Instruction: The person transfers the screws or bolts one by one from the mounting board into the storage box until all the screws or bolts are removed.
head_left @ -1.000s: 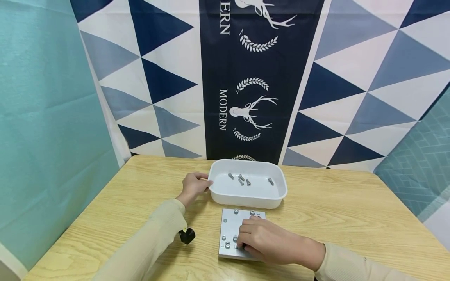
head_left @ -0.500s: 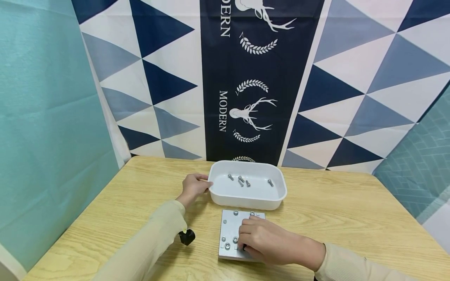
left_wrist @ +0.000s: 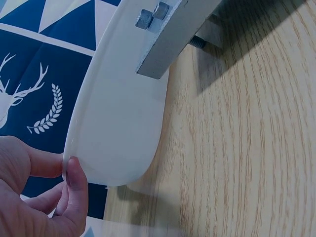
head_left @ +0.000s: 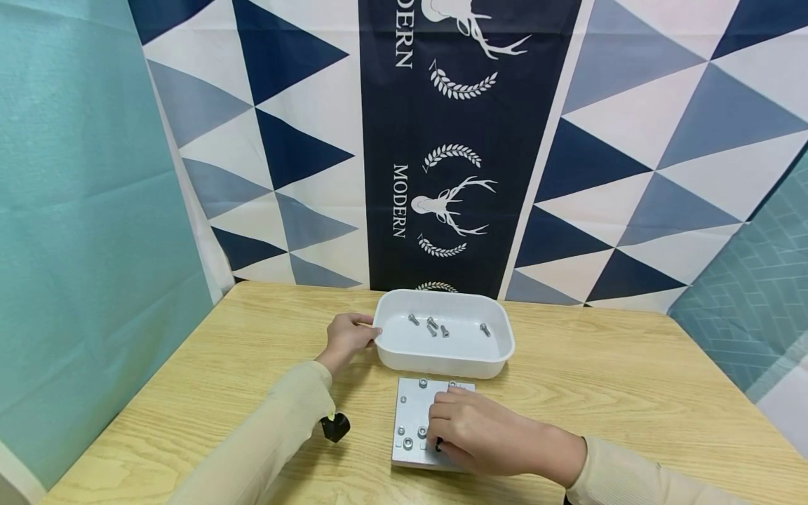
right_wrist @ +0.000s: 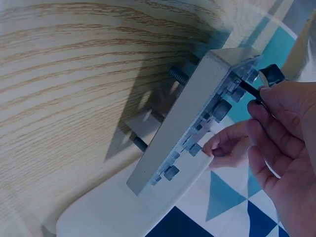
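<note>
My left hand (head_left: 348,332) pinches the left end of a white tray (head_left: 445,362) between thumb and fingers; the left wrist view shows the grip on its rim. Several socket head screws (head_left: 485,330) lie loose inside. In front stands a silver metal plate (head_left: 413,410) with several screws set in its top. Threaded screw ends (right_wrist: 140,143) stick out underneath. My right hand (head_left: 476,431) is over the plate's right half, hiding part of it. Its fingertips pinch a thin black rod, apparently a hex key (right_wrist: 250,89), whose far end meets a screw head on the plate.
The wooden table (head_left: 606,393) extends on both sides of the tray and plate. A patterned cloth (head_left: 303,140) hangs behind the table's back edge. A black wrist camera (head_left: 335,426) sits under the left sleeve, left of the plate.
The view has tilted very slightly, so the scene sits a little lower. Both hands, the tray and the plate keep their places relative to one another.
</note>
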`<state>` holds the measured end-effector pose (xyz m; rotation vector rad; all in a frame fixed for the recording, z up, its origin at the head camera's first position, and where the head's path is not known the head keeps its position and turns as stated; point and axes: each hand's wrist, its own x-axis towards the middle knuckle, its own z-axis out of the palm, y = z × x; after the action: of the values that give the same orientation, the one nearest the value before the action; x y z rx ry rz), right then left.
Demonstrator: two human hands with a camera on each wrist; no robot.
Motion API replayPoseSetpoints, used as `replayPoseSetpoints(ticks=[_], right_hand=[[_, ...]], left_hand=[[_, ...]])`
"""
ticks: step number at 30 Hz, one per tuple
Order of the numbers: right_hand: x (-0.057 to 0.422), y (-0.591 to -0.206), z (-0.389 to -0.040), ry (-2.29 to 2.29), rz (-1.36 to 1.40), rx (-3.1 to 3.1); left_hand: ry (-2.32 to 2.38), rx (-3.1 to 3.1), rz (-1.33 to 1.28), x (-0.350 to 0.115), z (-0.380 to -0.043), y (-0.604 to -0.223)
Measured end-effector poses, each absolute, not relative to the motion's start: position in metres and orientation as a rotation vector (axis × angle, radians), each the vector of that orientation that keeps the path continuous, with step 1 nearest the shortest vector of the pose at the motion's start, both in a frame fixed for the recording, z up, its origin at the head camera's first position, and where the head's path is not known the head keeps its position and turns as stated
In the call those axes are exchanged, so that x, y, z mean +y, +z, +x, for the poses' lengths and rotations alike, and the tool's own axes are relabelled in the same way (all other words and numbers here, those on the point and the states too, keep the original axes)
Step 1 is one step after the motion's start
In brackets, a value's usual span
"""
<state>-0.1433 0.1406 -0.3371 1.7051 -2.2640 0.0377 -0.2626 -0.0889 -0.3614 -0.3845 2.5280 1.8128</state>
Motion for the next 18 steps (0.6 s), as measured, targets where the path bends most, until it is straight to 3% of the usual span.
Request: replayPoseSetpoints(ticks=[18], right_hand=[[0.1412, -0.3297, -0.1451, 0.076, 1.717, -2.240]], left_hand=[[1.812, 2.533, -0.389, -0.0893, -0.2642, -0.3629]])
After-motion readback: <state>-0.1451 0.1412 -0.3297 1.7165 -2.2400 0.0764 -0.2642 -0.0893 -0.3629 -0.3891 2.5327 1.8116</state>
